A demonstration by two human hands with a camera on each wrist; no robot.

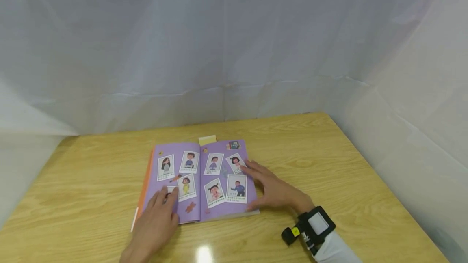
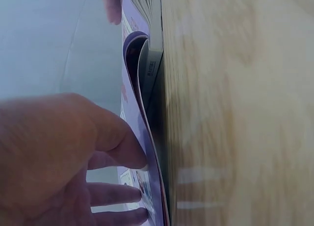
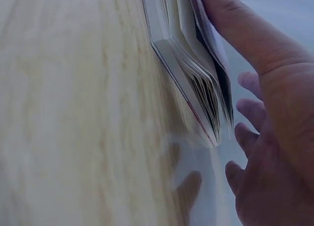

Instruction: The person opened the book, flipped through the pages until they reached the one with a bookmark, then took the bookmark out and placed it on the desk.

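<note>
white sheets hang all round a wooden table. from the head view, a book lies open and flat in the middle of the table, purple pages up, with small picture cards of children on them. its fold runs away from the person, from near edge to far edge. the left hand lies on the near corner of the left page, fingers straight and flat, pressing down. the right hand lies on the right page and its outer edge, fingers spread and loose, gripping nothing. both hands touch the book, one on each side of the fold. a yellow note peeks out past the far edge. a black band with a camera sits on the right wrist.

from the left wrist view, the left hand's fingertips rest on a purple page that bows up from the pages under it. the picture is close and blurry, so how firmly they press is hard to tell.

from the right wrist view, the pages fan out at the book's edge. the right thumb lies on the top page, and the other fingers hang past the edge, a little bent. if any finger is under a page, it is hidden.
</note>
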